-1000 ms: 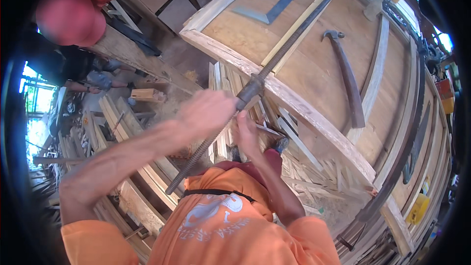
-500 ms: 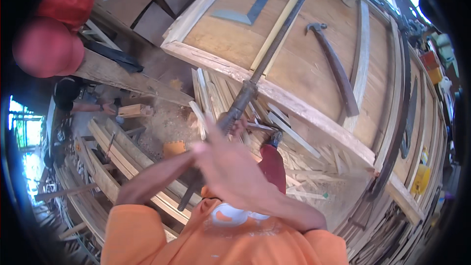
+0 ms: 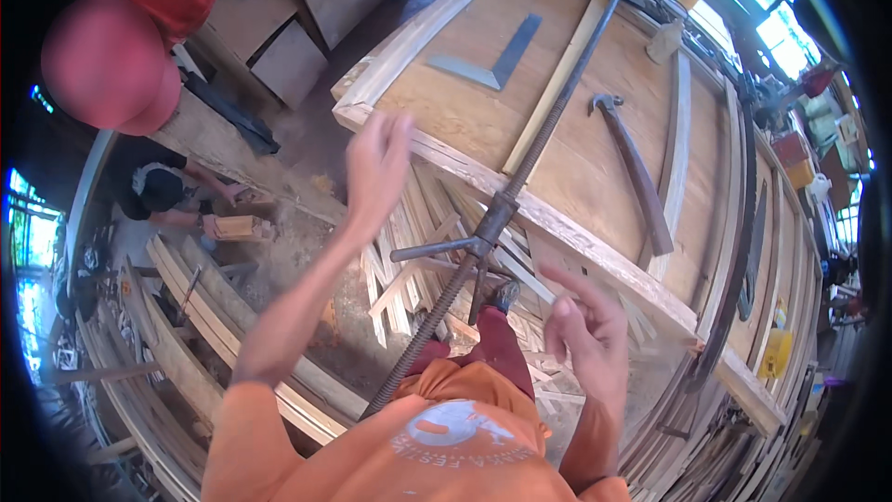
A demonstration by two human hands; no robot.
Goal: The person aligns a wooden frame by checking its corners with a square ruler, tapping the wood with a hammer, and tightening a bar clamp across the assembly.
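My left hand (image 3: 374, 170) is raised with fingers spread, holding nothing, in front of the near edge of a large wooden door frame (image 3: 595, 251). My right hand (image 3: 583, 327) hangs open lower right, also holding nothing. Between them a long metal bar clamp (image 3: 492, 223) runs diagonally across the frame's panel, its crank handle (image 3: 437, 249) sticking out toward the left. Neither hand touches the clamp.
A steel square (image 3: 490, 67), a hammer (image 3: 636, 168) and a pale bottle (image 3: 671, 26) lie on the panel. Offcuts of wood (image 3: 409, 270) litter the floor below. Another person (image 3: 167, 195) crouches at left beside stacked planks (image 3: 186, 316).
Both hands were gripping the clamp's threaded bar a second ago; they have let go and moved apart, the left upward, the right down to the right.
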